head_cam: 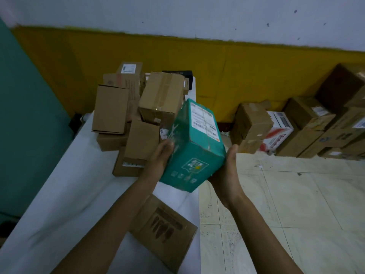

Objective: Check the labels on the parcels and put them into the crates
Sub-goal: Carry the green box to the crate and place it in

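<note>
above the white-covered table point(59, 194), left hand point(161, 160) and right hand point(227, 175) hold a tilted teal parcel point(195, 149) between them.

You hold the teal parcel point(194, 147) tilted, white label on top. Your left hand point(160, 157) grips its left side and your right hand point(227, 175) cups its lower right edge. It is over the edge of the white table point(69, 194), just beside the brown box pile point(138, 115). A flat carton point(164, 230) lies nearer you, and the floor cartons point(306, 127) stand to the right.

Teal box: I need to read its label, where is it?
The teal box is mid-frame in the head view, held tilted between left hand and right hand above the table edge, right of the brown boxes.
</note>
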